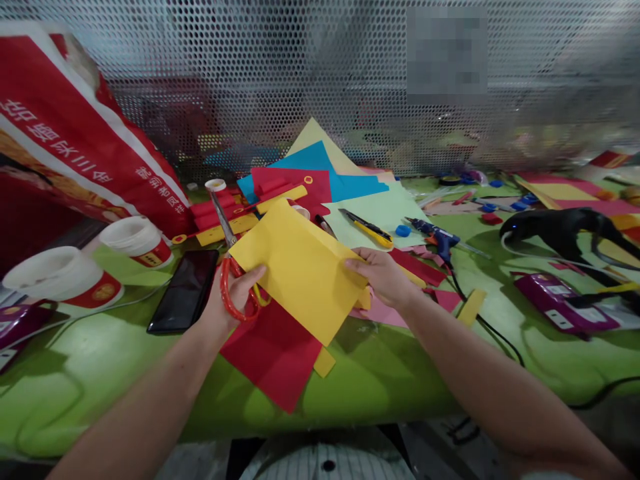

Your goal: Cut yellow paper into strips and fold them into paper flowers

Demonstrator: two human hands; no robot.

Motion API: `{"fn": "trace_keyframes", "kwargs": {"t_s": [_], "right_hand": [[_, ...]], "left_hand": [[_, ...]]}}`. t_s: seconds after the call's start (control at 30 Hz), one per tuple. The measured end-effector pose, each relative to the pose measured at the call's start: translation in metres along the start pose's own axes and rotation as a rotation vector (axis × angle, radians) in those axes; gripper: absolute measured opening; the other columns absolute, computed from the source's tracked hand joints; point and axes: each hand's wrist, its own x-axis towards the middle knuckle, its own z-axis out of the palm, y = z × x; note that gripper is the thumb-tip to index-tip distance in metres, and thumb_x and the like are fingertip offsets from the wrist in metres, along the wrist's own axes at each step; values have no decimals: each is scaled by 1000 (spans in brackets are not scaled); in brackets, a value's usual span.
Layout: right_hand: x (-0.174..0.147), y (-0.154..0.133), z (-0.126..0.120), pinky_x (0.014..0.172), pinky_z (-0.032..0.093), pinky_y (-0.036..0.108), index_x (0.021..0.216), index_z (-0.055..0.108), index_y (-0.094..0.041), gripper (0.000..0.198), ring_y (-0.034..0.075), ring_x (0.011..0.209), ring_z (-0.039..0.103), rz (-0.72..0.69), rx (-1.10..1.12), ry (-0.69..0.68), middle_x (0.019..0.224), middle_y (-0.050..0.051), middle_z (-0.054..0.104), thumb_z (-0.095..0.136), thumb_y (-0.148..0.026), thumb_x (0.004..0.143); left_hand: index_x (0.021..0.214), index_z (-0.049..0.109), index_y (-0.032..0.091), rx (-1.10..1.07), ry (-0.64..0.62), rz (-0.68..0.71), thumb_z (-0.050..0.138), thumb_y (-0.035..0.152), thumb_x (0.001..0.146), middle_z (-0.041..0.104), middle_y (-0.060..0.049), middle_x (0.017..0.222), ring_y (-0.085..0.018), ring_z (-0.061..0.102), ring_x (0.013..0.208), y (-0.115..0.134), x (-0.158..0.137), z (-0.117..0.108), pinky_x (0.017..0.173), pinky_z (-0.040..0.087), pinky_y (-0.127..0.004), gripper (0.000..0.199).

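A sheet of yellow paper (305,270) is stretched between my two hands, tilted above the table. My left hand (235,297) pinches its left edge and also has the scissors (231,303) hooked on it; their red-wrapped handle hangs around the fingers and the blades point up and away. My right hand (380,273) grips the sheet's right edge between thumb and fingers. Below lies a red sheet (275,357), partly covered by the yellow one. A small yellow strip (325,362) shows beside its right edge.
Left stand paper cups (135,241), a black phone (184,291) and a big red bag (95,127). Behind the sheet lie blue paper (355,190), rolled red and yellow pieces and a yellow utility knife (367,229). To the right are a glue gun (435,235) with its cord and a purple power strip (565,303).
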Motion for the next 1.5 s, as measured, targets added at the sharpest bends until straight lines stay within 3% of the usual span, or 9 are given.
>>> {"fn": "trace_keyframes", "kwargs": {"t_s": [0.1, 0.3, 0.5, 0.6, 0.73, 0.93, 1.23, 1.43, 1.5], "right_hand": [[0, -2, -2, 58, 45, 22, 76, 64, -18, 16, 10, 62, 58, 14, -24, -23, 69, -1, 65, 67, -31, 68], [2, -5, -10, 40, 35, 19, 77, 63, -17, 24, 5, 41, 47, 152, -43, -131, 62, -3, 60, 67, -40, 69], [-4, 1, 4, 46, 43, 22, 75, 59, -17, 27, 8, 43, 50, 185, 71, -259, 59, -3, 58, 71, -38, 64], [-8, 2, 12, 54, 45, 25, 74, 56, -19, 24, 10, 53, 54, 151, 96, -156, 65, -3, 60, 71, -34, 62], [-10, 1, 14, 46, 35, 22, 67, 53, -19, 20, 8, 48, 46, -61, -162, 58, 57, -5, 52, 65, -35, 66], [-7, 3, 12, 42, 27, 22, 62, 49, -19, 34, 7, 44, 38, -27, -181, 45, 51, -6, 43, 59, -51, 69], [-11, 4, 16, 53, 40, 24, 63, 54, -19, 36, 11, 57, 51, -46, 6, 103, 63, -1, 56, 64, -53, 65], [5, 1, -1, 36, 22, 25, 49, 33, -23, 49, 7, 35, 24, -209, -48, 267, 39, -8, 25, 57, -61, 70], [9, 1, -6, 34, 21, 24, 50, 32, -24, 49, 7, 34, 24, -253, -32, 272, 39, -8, 24, 56, -61, 72]], "left_hand": [[104, 64, 17, -13, 1, -79, 76, 21, 59, 70, -8, 103, -27, 64, 97, 0, 0, -1, 88, 51, -37, 46], [100, 66, 15, -52, -169, -290, 76, 21, 57, 73, -9, 90, -30, 67, 86, 8, -4, 1, 75, 56, -39, 45], [101, 65, 13, 37, -317, -484, 75, 22, 59, 73, -10, 76, -30, 69, 71, 8, -17, 6, 61, 57, -36, 45], [110, 61, 15, 70, -346, -511, 74, 23, 60, 73, -9, 77, -29, 69, 68, 4, -20, 5, 59, 56, -36, 53], [119, 55, 17, 67, -302, -467, 75, 21, 59, 73, -9, 81, -28, 69, 72, 2, -19, 4, 64, 56, -36, 63], [113, 59, 14, 70, -331, -461, 74, 22, 60, 73, -9, 78, -28, 69, 72, 6, -20, 7, 62, 56, -34, 55], [90, 68, 13, 19, -358, -488, 75, 25, 58, 73, -10, 74, -30, 69, 66, 17, -23, 13, 56, 55, -37, 35], [79, 69, 15, 2, -294, -469, 75, 21, 56, 73, -9, 73, -26, 68, 62, 17, -18, 9, 54, 55, -33, 25], [81, 69, 16, -26, -259, -457, 74, 20, 56, 73, -9, 76, -26, 69, 65, 15, -15, 6, 56, 56, -32, 26]]}}
